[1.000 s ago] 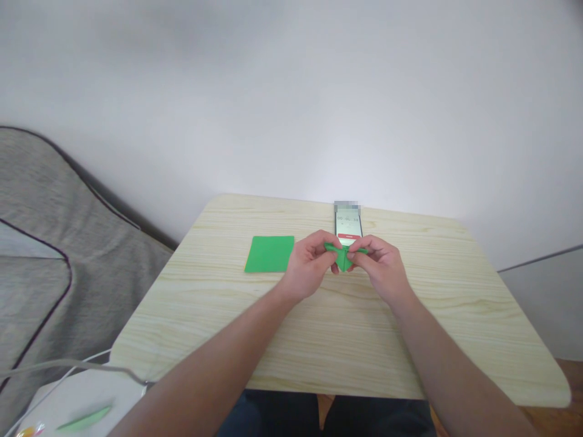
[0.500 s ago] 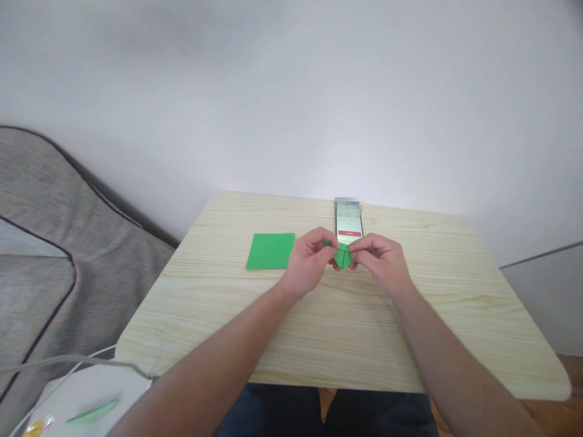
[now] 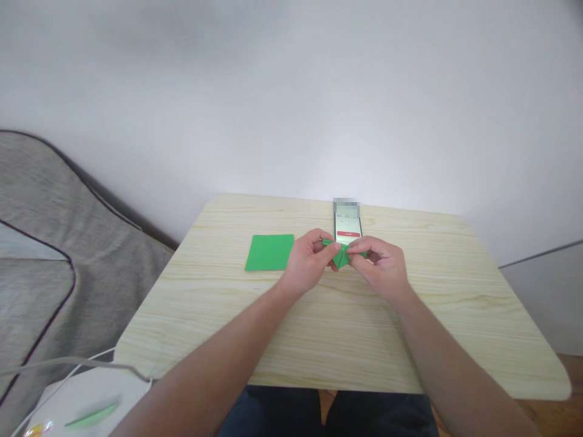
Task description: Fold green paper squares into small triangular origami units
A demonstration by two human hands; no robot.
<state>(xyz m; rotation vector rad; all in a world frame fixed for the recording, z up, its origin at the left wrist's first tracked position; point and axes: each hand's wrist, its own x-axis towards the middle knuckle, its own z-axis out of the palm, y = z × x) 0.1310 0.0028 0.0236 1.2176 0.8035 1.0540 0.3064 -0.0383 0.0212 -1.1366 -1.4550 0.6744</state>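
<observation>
A small folded piece of green paper (image 3: 340, 257) is held up between both hands over the middle of the table. It comes to a point at the bottom and shows a crease down its centre. My left hand (image 3: 310, 258) pinches its left side between thumb and fingers. On the other side, my right hand (image 3: 380, 261) grips the paper's right part, and some green shows beneath those fingers. Left of my left hand lies a square stack of green paper (image 3: 269, 252), flat on the table. Fingers cover much of the folded paper.
Just behind my hands, a phone (image 3: 347, 223) with a timer on its screen lies on the wooden table (image 3: 355, 340). A white wall rises behind. At lower left, a white surface (image 3: 113, 388) carries a light-green object (image 3: 93, 416) and a cable; a grey cushioned seat (image 3: 104, 255) stands beyond.
The fingers have shifted slightly on the folded green paper, and more green now shows under the right hand's fingers. Both hands keep hold of it. The stack and phone stay put.
</observation>
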